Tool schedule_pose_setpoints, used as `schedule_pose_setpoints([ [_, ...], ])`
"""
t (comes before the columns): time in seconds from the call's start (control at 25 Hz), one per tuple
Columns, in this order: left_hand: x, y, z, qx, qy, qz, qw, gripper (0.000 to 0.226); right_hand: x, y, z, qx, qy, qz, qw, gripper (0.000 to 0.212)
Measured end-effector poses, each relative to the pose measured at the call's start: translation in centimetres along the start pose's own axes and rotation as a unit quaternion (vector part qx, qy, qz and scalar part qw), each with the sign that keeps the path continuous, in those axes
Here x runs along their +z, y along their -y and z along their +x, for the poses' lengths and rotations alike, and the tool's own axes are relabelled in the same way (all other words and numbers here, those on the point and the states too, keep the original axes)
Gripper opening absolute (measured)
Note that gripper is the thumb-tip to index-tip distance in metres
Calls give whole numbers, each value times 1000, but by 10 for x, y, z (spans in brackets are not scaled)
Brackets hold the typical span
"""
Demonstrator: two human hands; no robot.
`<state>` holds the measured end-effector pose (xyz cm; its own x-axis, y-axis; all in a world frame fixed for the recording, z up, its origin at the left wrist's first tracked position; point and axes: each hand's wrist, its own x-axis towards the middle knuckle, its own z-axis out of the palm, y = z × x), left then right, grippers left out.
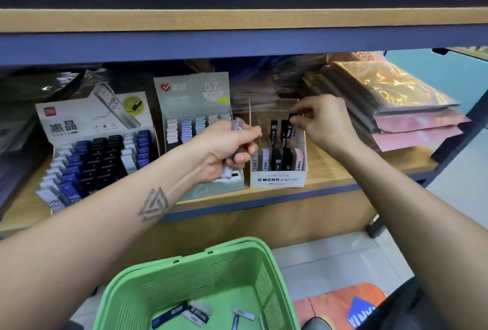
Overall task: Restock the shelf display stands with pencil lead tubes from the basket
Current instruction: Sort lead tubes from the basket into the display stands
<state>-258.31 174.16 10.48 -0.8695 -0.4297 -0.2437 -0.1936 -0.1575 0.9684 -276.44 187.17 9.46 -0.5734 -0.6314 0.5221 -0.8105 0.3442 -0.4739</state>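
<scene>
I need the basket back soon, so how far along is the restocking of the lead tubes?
Partly done. The white MONO display stand already holds tubes in its front and back rows, though some slots look free. In hand: the right hand pinches a black lead tube over that stand, and the left hand grips clear lead tubes. Left: several loose tubes lie in the green plastic basket.

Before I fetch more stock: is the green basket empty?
Not empty. A few lead tubes lie loose on the floor of the green basket, most of which is bare.
</scene>
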Motion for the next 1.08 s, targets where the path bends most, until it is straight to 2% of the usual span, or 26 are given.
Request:
schedule_pose_setpoints([
  [0.28, -3, -1, 1, -77, 63, -104, 990, 14, 13, -5, 1, 13, 14, -31, 999, 14],
  [0.56, -3, 3, 4, -29, 37, -92, 995, 22, 22, -10, 1, 19, 36, -43, 998, 14],
  [0.76, -5, 3, 2, -24, 35, -83, 996, 22, 27, -9, -1, 29, 24, -72, 997, 14],
  [0.92, -8, 1, 2, -2, 21, -93, 995, 25, 20, 6, -3, -5, -10, -136, 991, 13],
  [0.96, -10, -1, 1, 9, 15, -93, 996, 26, 20, 13, -4, -12, -8, -107, 994, 14],
  [1.0, -13, -4, 0, 20, 8, -84, 996, 26, 20, 22, -5, 0, 13, -23, 1000, 13],
  [1.04, -17, -7, -2, 32, 2, -73, 997, 25, 20, 34, -6, 33, 54, 103, 993, 11],
  [1.08, -21, -10, -3, 43, -4, -66, 997, 25, 21, 46, -8, 74, 104, 230, 965, 9],
])
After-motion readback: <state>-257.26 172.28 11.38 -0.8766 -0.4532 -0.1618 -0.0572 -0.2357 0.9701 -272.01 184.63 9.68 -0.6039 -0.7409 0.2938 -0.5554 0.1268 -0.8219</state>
